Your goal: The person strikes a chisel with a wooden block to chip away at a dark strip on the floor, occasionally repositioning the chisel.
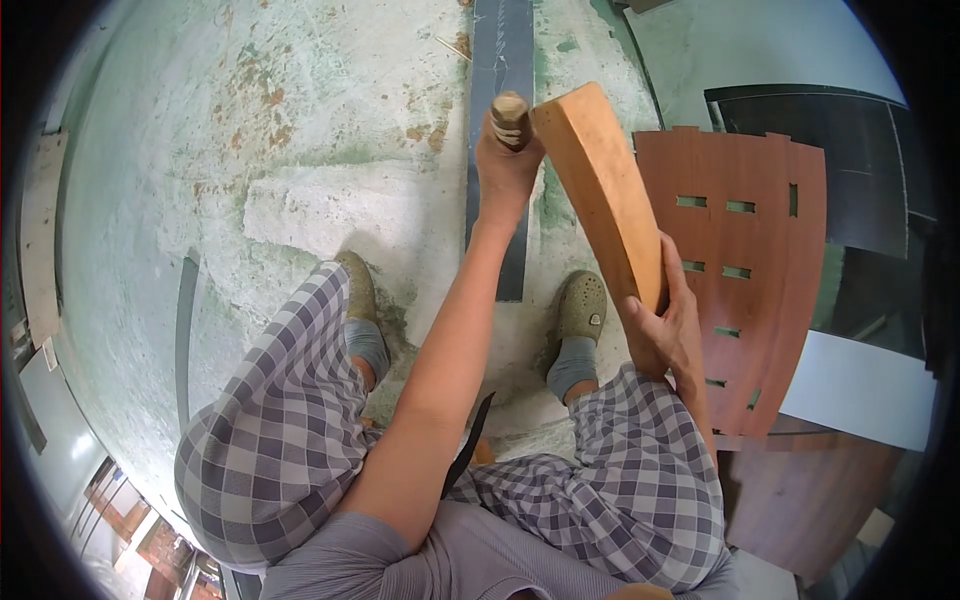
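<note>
My left hand (508,172), arm reaching forward between my knees, is closed around an upright wooden tool handle (510,108). The handle has a pale, worn top and ridged rings below it. Its working end is hidden under my fist. Beneath that hand runs a long dark board (497,250) on the floor, with light scribbled marks toward its far end. My right hand (668,325) grips the near end of a thick, squared wooden block (607,190), thumb on one side and fingers on the other. The block's far end comes right beside the handle's top.
A reddish-brown slotted panel (735,290) lies to the right, near dark panels (855,180), a white sheet (862,390) and a brown board (805,495). My shoes (580,305) flank the dark board. A narrow grey strip (186,340) lies left on the stained concrete floor (330,120).
</note>
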A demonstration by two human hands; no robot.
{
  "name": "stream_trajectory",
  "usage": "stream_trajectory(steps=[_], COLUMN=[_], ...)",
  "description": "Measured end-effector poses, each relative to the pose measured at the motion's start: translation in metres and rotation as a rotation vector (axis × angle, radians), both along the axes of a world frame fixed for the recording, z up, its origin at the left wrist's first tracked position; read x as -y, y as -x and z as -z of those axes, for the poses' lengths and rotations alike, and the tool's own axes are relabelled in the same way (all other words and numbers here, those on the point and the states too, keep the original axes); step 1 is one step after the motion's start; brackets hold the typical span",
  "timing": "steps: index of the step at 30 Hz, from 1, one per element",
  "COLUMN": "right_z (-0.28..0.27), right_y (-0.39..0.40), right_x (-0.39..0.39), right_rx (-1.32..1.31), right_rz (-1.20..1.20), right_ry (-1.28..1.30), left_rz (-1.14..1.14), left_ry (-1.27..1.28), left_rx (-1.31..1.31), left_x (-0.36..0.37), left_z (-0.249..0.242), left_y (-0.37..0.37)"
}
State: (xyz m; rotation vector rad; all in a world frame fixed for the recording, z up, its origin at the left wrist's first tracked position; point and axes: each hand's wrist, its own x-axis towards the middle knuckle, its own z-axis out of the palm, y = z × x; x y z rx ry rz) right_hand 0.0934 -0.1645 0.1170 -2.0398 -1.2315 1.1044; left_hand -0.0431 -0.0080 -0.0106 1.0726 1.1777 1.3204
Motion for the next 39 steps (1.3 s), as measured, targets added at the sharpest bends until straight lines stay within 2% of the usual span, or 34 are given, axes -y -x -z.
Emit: stream_trajectory(steps=[3, 7, 9, 13, 15, 18, 19, 21, 24, 25, 27, 28, 30, 31, 36, 38, 39], right_z=[0.009, 0.009, 0.01, 0.01, 0.002, 0.001, -0.002, -0.013, -0.014, -0.017, -0.01, -0.007, -0.01, -0.018, -0.023, -0.019, -0.017], right_y=[-0.003, -0.01, -0.012, -0.007, -0.002, -0.005, -0.005, -0.005, -0.002, 0.003, 0.002, 0.001, 0.0, 0.0, -0.007, -0.002, 0.002], right_x=[0.006, 0.01, 0.011, 0.004, -0.001, 0.005, 0.006, 0.004, 0.0, -0.005, -0.001, 0.001, 0.005, 0.005, 0.008, 0.001, -0.002], right_rx=[-0.056, -0.074, -0.205, -0.141, -0.037, -0.125, -0.124, -0.141, -0.114, -0.037, -0.026, -0.017, -0.043, -0.039, -0.081, -0.127, -0.06], right_rz=[-0.015, -0.025, 0.035, 0.003, -0.073, -0.06, -0.06, -0.018, 0.001, 0.002, -0.003, -0.009, 0.016, 0.021, 0.062, 0.023, -0.009], right_ry=[0.035, -0.023, -0.113, -0.073, 0.14, -0.01, -0.008, -0.193, -0.214, -0.098, -0.043, 0.016, 0.023, -0.039, -0.216, -0.157, -0.054], left_rz=[0.008, -0.074, -0.091, -0.095, -0.11, -0.03, 0.015, 0.065, 0.088, 0.088, 0.033, 0.033, 0.094, 0.094, 0.079, 0.098, 0.119], left_ry=[0.08, 0.073, 0.111, 0.107, 0.1, 0.026, 0.037, 0.045, 0.055, 0.052, -0.127, -0.126, 0.065, 0.07, -0.053, -0.091, -0.123], left_rx=[-0.098, 0.067, 0.107, 0.072, 0.038, -0.056, 0.011, 0.092, 0.042, 0.043, -0.113, -0.114, 0.077, 0.08, -0.048, -0.068, -0.087], left_x=[-0.006, -0.013, -0.014, -0.012, -0.009, -0.004, -0.002, 0.004, 0.007, 0.007, 0.009, 0.008, 0.008, 0.009, 0.009, 0.01, 0.01], left_z=[0.008, 0.02, 0.022, 0.015, 0.011, 0.012, 0.013, 0.0, -0.003, -0.005, -0.009, -0.01, -0.007, -0.004, 0.003, 0.007, 0.004], left_y=[0.012, 0.022, 0.024, 0.022, 0.016, 0.009, 0.006, 0.001, -0.006, -0.006, -0.006, -0.006, -0.004, -0.004, -0.007, -0.008, -0.008])
